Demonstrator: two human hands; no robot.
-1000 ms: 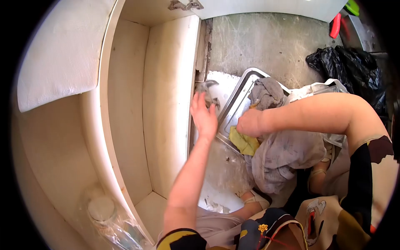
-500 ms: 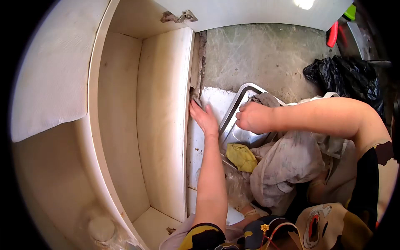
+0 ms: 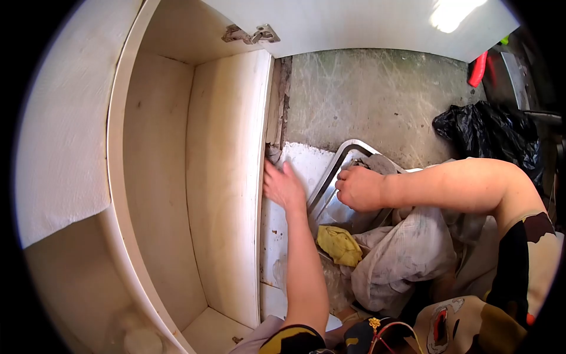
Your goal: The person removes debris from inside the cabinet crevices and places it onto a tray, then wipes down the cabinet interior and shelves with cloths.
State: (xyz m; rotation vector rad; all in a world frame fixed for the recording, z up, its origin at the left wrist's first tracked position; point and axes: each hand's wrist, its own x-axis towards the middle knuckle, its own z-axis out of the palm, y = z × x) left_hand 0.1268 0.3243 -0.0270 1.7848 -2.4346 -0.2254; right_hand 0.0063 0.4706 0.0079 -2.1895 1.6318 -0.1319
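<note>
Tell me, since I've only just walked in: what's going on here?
A person is working low beside an open cabinet. Their left hand is at its bottom edge, thumb apart from the fingers; what they touch is unclear. The right hand is curled above a metal tray, its grip hidden. A yellow cloth lies by the tray's near edge.

Shiny metal, matt cloth before me
I see a glossy metal tray [image 3: 333, 213], soft matt cloth [image 3: 407, 259], crinkled shiny plastic bag [image 3: 463, 127], smooth cabinet [image 3: 227, 165], metal hinge [image 3: 266, 33], rough scratched floor [image 3: 365, 100].
</note>
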